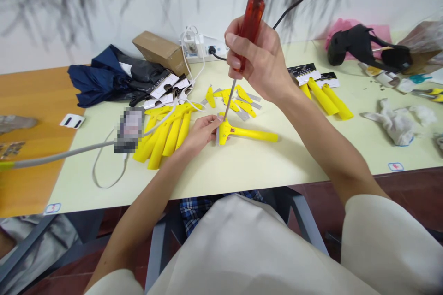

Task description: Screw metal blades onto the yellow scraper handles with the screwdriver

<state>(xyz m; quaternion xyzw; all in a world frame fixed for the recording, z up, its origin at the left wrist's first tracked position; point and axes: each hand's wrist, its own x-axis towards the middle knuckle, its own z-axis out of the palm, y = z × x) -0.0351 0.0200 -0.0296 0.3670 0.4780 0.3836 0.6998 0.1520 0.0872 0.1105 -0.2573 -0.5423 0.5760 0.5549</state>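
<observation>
Looking down from the head view at a pale tabletop (242,170), with a yellow scraper (247,134) lying near its front edge, long handle pointing right. Pinching the scraper's head in the left hand (199,134), fingers (211,124) curled closed around it and steadying it against the tabletop. Gripping a screwdriver (252,23) in the right hand (258,57), fingers (235,39) wrapped shut round its red handle, and bringing the steel shaft down onto the scraper's head. Seeming light and stiff, probably moulded plastic, and likely handling best by the head or by the long handle, with little risk of bending. Spreading behind it, a heap of yellow handles (162,140) and steel blades (244,113), the blades looking thin and sharp-edged, so probably wanting holding by their flat faces. Hiding the point of contact behind the left fingers and the shaft tip, leaving what the tip is engaging impossible to make out. Losing a card (128,129) beside the heap to pixelation, and blurring the top of the view with dark strands, unclear in kind.
</observation>
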